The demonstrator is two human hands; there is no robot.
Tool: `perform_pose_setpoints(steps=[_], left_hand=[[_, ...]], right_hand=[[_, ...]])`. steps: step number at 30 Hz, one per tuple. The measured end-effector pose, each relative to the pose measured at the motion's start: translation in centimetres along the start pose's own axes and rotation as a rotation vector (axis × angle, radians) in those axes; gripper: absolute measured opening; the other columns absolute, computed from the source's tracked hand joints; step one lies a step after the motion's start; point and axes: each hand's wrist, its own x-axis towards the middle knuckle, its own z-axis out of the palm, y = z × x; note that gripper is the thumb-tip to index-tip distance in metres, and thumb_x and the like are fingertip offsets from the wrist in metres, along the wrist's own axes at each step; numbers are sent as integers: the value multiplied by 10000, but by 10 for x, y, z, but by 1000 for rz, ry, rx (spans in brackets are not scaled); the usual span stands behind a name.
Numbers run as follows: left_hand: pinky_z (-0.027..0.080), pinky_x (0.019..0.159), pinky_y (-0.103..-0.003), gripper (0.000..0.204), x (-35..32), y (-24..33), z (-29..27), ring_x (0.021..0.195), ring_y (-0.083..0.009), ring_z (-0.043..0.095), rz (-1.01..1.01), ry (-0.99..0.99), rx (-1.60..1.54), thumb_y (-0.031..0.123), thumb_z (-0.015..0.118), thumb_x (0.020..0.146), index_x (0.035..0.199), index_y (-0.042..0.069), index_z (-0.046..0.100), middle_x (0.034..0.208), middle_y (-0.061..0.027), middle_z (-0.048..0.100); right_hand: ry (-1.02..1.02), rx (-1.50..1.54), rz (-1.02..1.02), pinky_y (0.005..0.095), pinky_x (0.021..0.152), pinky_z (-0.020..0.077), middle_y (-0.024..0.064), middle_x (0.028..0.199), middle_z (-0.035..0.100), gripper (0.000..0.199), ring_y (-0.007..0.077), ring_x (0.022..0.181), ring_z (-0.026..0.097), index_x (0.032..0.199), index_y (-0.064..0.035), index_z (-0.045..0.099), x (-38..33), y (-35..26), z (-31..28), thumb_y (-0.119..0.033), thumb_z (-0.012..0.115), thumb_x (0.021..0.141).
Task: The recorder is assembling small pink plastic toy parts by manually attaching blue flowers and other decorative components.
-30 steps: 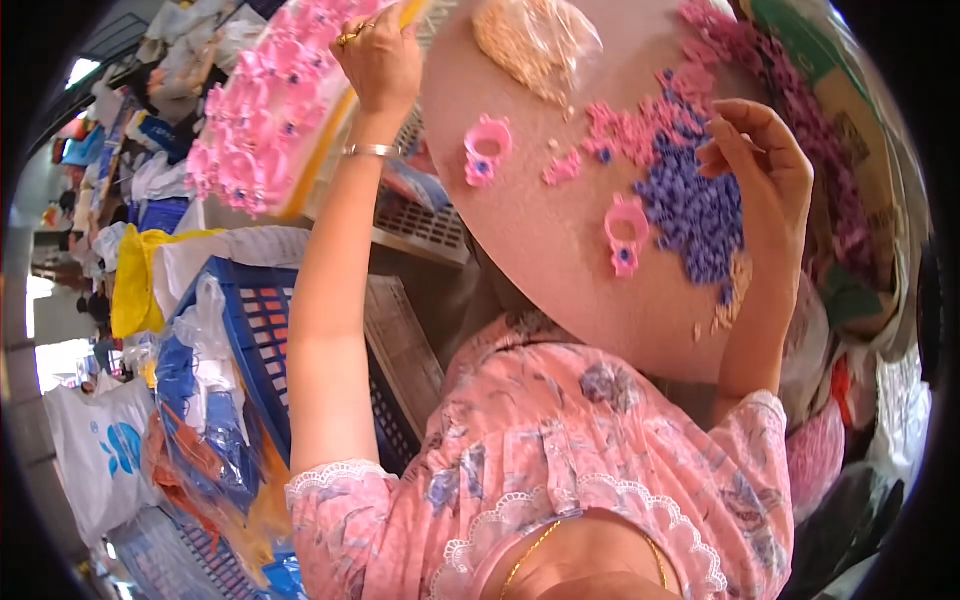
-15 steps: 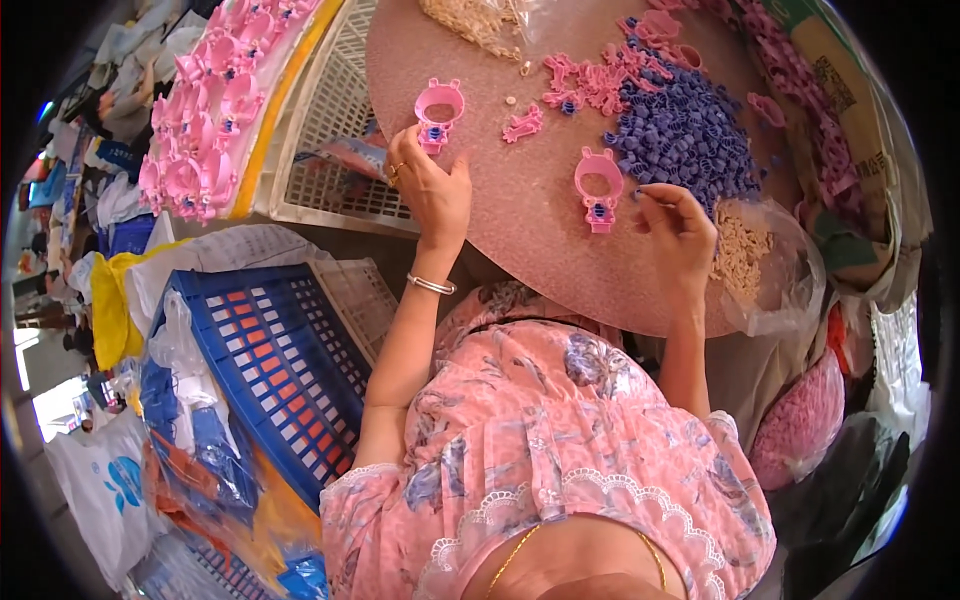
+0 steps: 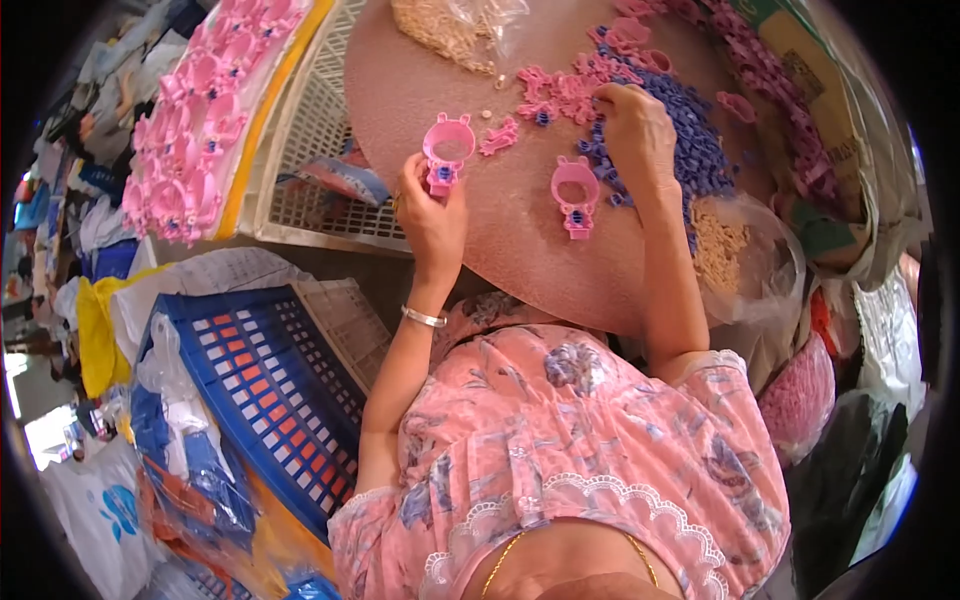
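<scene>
Round brown tabletop (image 3: 500,230) fills 12 o'clock to 2 o'clock of the view. White slatted crate (image 3: 320,150) sits at its 9 o'clock side, with a tray of finished pink ring toys (image 3: 190,130) further out at 10 o'clock. Blue plastic crate (image 3: 270,390) lies lower at 8 o'clock.

On the table: heap of small purple parts (image 3: 700,150) at 1 o'clock, scatter of pink parts (image 3: 560,90) just beside it at 12 o'clock, clear bag of beige bits (image 3: 450,25) at the top edge, another bag of beige bits (image 3: 725,250) at 3 o'clock of the table rim.

Left hand (image 3: 432,215) holds 1 pink ring-shaped toy piece (image 3: 447,150) upright, fingers pinching its lower stem. Right hand (image 3: 635,125) rests on the purple heap, fingertips curled together among the parts; what they pinch is hidden. A 2nd pink ring piece (image 3: 575,195) lies flat on the table between both hands, touching neither.
</scene>
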Motion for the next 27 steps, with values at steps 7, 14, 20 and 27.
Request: perform_pose_setpoints(steps=[7, 14, 20, 27], left_hand=[[517, 903, -425, 495, -29, -5, 1, 1032, -339, 668, 114, -26, 35, 150, 773, 852, 1278, 12, 561, 1141, -187, 680], [546, 861, -380, 557, -30, -4, 11, 1020, -301, 688, 165, -30, -60, 187, 814, 821, 1286, 24, 555, 1126, -167, 704], [547, 855, -379, 549, -30, -3, 9, 1008, -303, 690, 160, -39, -44, 172, 805, 830, 1294, 25, 551, 1128, -169, 703], [534, 852, -410, 505, -30, -8, 10, 995, -332, 681, 79, -74, -61, 143, 807, 811, 1257, 43, 595, 1101, -159, 702]], right_hand=[[-101, 115, 385, 393, 732, 532, 178, 899, 712, 163, 319, 843, 697, 974, -42, 734, -62, 34, -81, -146, 665, 868], [-45, -242, 472, 428, 726, 535, 188, 894, 712, 165, 343, 851, 697, 944, -30, 730, -137, 97, -89, -76, 642, 813], [-473, -297, 520, 463, 740, 519, 204, 865, 695, 131, 374, 835, 683, 848, -31, 716, -152, 83, -86, -119, 650, 778], [-302, -126, 483, 494, 671, 485, 238, 788, 670, 122, 401, 774, 665, 839, -10, 688, -175, 91, -63, -110, 620, 819]])
